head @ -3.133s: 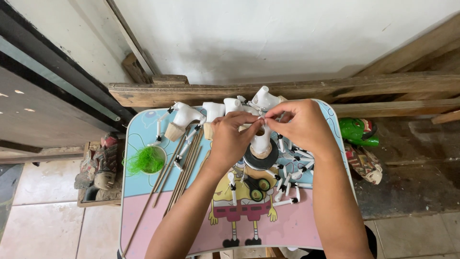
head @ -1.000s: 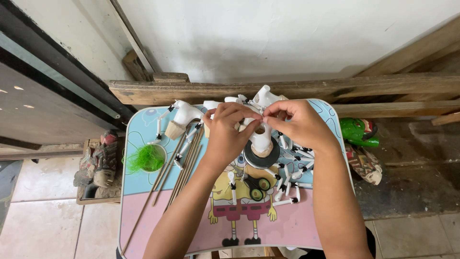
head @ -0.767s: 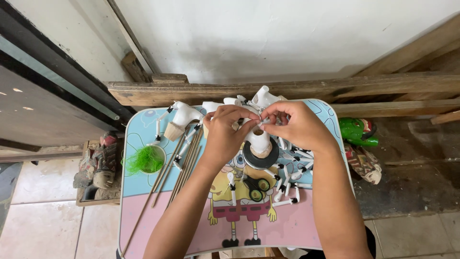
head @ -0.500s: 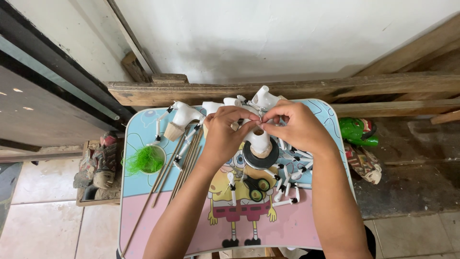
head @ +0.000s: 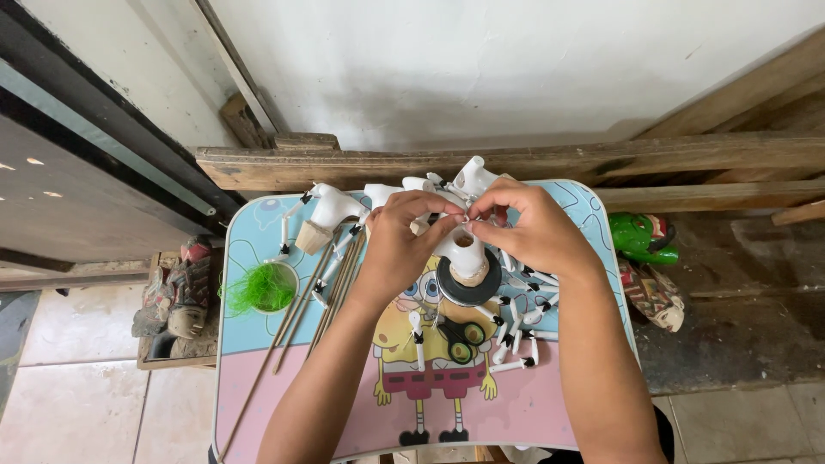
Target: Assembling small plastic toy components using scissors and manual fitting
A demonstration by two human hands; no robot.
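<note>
My left hand (head: 400,234) and my right hand (head: 526,225) meet fingertip to fingertip over the back of a small cartoon-printed table (head: 258,378). Between the fingertips they pinch a small white puppet piece (head: 461,221); its exact shape is hidden by the fingers. Just below the hands stands a white torso-shaped piece (head: 464,253) on a black tape roll (head: 468,290). Black-handled scissors (head: 460,337) lie nearer to me.
Thin wooden sticks (head: 296,322) lie diagonally at the left beside a tuft of green fibre (head: 258,288). White figures (head: 331,210) stand along the back edge, small white limb pieces (head: 520,331) at the right. A wooden beam (head: 516,161) runs behind; a green mask (head: 643,238) lies on the floor.
Both hands have stayed together over the back of the table, with only slight finger shifts around the small piece. Nothing else has moved.
</note>
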